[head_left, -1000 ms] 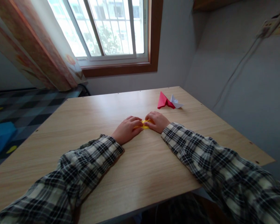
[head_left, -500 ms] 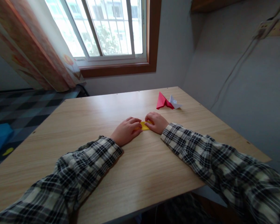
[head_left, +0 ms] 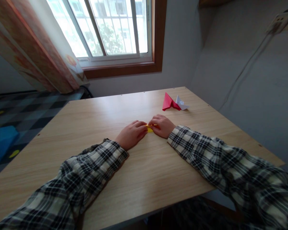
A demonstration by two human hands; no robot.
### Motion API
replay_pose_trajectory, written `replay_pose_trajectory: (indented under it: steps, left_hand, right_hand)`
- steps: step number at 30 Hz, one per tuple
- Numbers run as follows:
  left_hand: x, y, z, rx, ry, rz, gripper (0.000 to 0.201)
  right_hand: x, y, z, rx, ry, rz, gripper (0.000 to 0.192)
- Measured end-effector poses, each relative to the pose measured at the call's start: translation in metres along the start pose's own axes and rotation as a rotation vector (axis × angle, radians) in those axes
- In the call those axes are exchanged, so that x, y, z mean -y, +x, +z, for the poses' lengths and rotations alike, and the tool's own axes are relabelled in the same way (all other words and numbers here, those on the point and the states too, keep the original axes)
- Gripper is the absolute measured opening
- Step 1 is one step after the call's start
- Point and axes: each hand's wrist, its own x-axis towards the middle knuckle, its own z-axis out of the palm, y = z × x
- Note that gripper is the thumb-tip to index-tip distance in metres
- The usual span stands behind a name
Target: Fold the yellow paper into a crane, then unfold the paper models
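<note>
Between my two hands, low over the wooden table, is a small piece of folded yellow paper. My left hand has its fingers closed on the paper's left end. On the right end, my right hand pinches it with thumb and fingers. Only a narrow strip of yellow shows in the gap; most of the paper is hidden under my fingers. A raised edge runs along the top of that strip.
Behind my right hand stand a folded red paper and a folded white paper, touching. Left of the table, a blue paper shape lies on a checked cloth. A wall and a hanging cable border the right side.
Less of the yellow paper shows between my hands, and its upper edge now stands raised. My fingers have drawn slightly closer together. The whole view has shifted a little.
</note>
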Motion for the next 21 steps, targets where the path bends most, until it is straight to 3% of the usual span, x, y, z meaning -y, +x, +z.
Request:
replay_pose_trajectory:
  steps: [8,14,21]
  left_hand:
    - [-0.001,0.000,-0.002,0.016,-0.022,-0.022,0.016]
    - [-0.005,-0.001,-0.004,0.006,0.029,-0.138,0.014]
    - [-0.001,-0.001,-0.003,0.026,-0.017,-0.027,0.022]
  right_hand:
    - [-0.003,-0.003,-0.001,-0.001,0.061,-0.089,0.017]
    - [-0.003,-0.009,-0.013,0.065,0.070,-0.071,0.016]
    - [-0.002,-0.014,-0.016,0.107,0.098,-0.061,0.018]
